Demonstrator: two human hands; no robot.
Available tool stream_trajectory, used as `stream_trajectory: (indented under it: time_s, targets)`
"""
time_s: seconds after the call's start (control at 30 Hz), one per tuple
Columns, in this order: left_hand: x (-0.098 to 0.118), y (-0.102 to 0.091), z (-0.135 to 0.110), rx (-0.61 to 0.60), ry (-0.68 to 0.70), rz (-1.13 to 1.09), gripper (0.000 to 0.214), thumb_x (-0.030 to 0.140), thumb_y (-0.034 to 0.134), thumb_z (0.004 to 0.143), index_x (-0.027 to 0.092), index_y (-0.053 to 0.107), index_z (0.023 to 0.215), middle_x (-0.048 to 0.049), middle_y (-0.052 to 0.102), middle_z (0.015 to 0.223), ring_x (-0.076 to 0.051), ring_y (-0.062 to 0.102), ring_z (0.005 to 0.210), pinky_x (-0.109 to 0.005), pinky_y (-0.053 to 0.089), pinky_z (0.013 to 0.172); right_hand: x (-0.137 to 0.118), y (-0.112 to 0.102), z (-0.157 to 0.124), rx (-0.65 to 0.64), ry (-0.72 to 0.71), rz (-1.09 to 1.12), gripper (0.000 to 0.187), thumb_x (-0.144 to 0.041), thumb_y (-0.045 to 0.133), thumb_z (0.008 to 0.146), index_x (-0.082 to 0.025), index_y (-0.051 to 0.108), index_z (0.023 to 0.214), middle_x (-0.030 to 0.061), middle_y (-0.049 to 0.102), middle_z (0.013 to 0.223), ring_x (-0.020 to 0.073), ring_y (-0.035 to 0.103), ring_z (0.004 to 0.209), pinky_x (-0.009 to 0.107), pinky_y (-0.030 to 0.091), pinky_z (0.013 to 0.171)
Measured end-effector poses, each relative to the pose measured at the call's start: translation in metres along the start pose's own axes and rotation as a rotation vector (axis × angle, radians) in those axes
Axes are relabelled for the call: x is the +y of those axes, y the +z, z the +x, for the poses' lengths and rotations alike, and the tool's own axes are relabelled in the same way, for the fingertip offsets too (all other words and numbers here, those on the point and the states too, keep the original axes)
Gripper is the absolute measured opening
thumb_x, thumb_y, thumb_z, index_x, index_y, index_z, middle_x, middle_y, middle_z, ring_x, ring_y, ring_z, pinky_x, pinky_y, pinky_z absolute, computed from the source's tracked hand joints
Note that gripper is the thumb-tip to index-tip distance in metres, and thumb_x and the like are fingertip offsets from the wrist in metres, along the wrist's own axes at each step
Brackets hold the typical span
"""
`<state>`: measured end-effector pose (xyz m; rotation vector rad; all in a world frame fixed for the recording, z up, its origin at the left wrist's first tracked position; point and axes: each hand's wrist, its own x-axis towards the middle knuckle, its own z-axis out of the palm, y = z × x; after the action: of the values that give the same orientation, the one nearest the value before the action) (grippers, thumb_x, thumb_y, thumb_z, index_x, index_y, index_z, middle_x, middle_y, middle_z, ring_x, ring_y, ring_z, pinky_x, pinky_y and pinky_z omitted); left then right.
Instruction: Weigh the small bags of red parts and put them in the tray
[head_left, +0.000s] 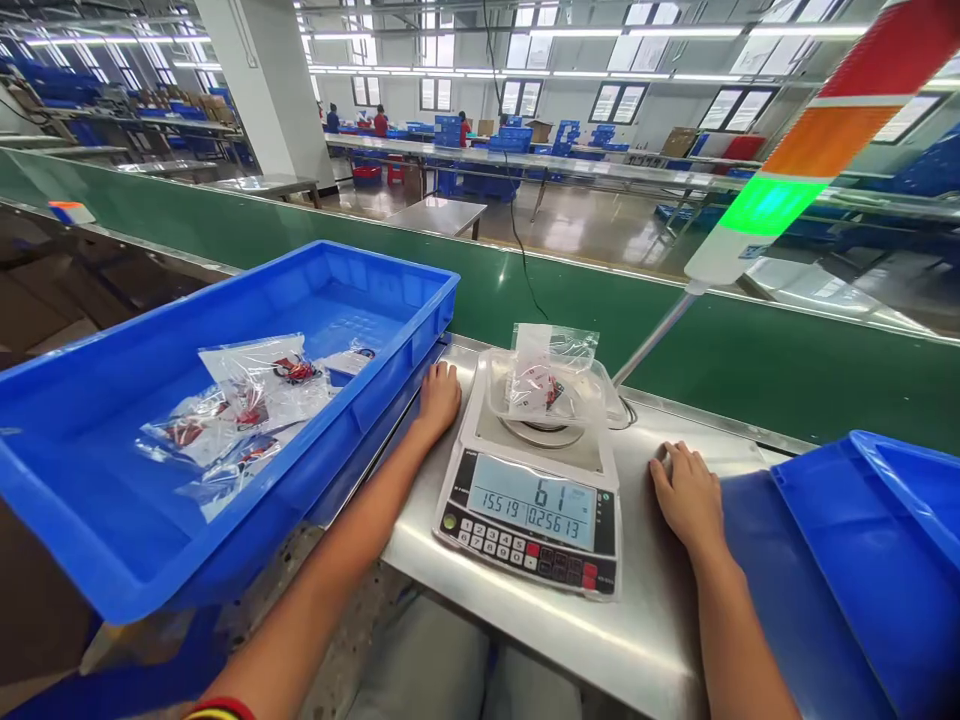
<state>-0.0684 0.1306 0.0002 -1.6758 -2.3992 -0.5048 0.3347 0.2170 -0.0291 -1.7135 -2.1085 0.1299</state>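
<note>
Loosely open hands [440,398] [690,500] flank the scale [531,503] between blue bins [82,450] [862,560], a signal light [802,160] beyond.

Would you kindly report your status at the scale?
Left hand beside scale; right hand on metal table. Clear bag in plastic container on scale. No visible obstruction.
</note>
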Motion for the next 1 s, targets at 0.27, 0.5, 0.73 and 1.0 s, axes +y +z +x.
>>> stream_trajectory:
  time_s: [0.27, 0.5, 0.73, 1.0]
  targets:
    - [0.003, 0.003, -0.003, -0.005, 0.004, 0.004, 0.028, 0.015, 0.041, 0.099, 0.010, 0.055, 0.123, -0.0191, 0.054, 0.137, -0.029, 0.049, 0.129, -0.042, 0.046, 0.107, 0.003, -0.001, 0.000, -0.015, -0.002, -0.015, 0.076, -0.052, 0.021, 0.093, -0.002, 0.052, 0.142, 0.0231, 0.044, 0.155, 0.0385, 0.034, 0.148, 0.059, 0.024, 0.122]
    - [0.005, 0.004, -0.005, -0.008, -0.002, 0.009, 0.031, 0.014, 0.039, 0.100, 0.008, 0.054, 0.127, -0.0193, 0.053, 0.141, -0.029, 0.047, 0.133, -0.041, 0.044, 0.110, 0.013, 0.004, 0.001, -0.009, -0.019, -0.009, 0.074, -0.053, 0.022, 0.094, -0.005, 0.052, 0.142, 0.0227, 0.044, 0.155, 0.0382, 0.034, 0.148, 0.060, 0.025, 0.121]
    - [0.008, 0.003, -0.006, -0.015, -0.005, 0.028, 0.033, 0.014, 0.037, 0.100, 0.009, 0.055, 0.127, -0.0200, 0.052, 0.143, -0.029, 0.045, 0.137, -0.042, 0.042, 0.114, 0.014, 0.003, 0.002, -0.004, -0.030, -0.003, 0.075, -0.054, 0.023, 0.093, -0.005, 0.053, 0.142, 0.0227, 0.045, 0.155, 0.0380, 0.035, 0.148, 0.059, 0.026, 0.121]
    - [0.015, -0.005, -0.008, -0.024, -0.021, 0.061, 0.036, 0.012, 0.034, 0.100, 0.009, 0.057, 0.128, -0.0197, 0.053, 0.142, -0.029, 0.046, 0.137, -0.042, 0.043, 0.113, 0.017, 0.004, 0.005, 0.019, -0.036, 0.010, 0.074, -0.053, 0.026, 0.091, -0.003, 0.055, 0.137, 0.0257, 0.048, 0.151, 0.0411, 0.039, 0.144, 0.061, 0.031, 0.118]
